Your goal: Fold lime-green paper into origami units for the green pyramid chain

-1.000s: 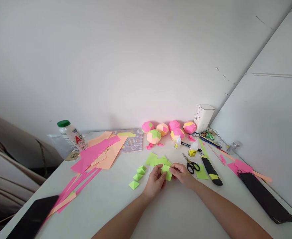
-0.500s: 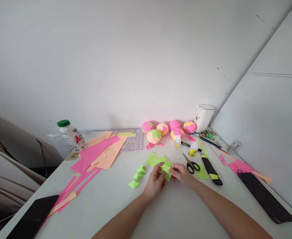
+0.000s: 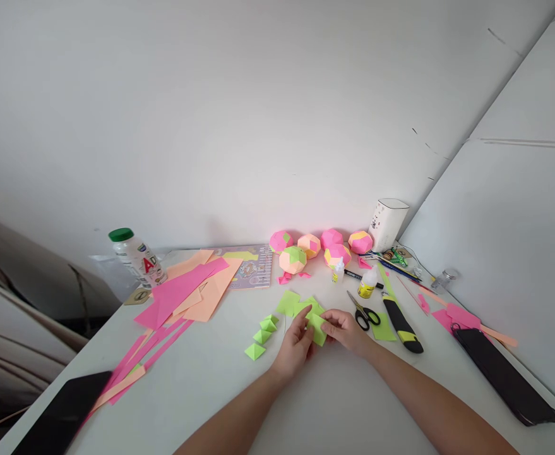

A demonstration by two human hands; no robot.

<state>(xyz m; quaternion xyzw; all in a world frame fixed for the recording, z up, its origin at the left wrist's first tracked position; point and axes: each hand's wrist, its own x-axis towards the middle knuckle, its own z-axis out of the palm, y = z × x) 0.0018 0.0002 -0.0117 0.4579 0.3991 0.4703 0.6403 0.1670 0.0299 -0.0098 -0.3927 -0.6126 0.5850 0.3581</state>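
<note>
Between my two hands is a small green paper square, held just above the table. My left hand grips its left side, with the index finger raised near the top corner. On the opposite edge my right hand pinches the paper between thumb and fingers. Behind them lie several flat green paper squares. Left of my hands stand folded green paper pieces in a slanting row. Some fingertips are hidden behind the paper.
Scissors, a glue bottle and a utility knife lie right of my hands. Several paper balls sit by the wall. Pink and orange sheets, a white bottle and a black tablet occupy the left.
The green square has tilted slightly in my fingers, and my left index finger has lifted from its upper edge. Everything else on the table stays in place.
</note>
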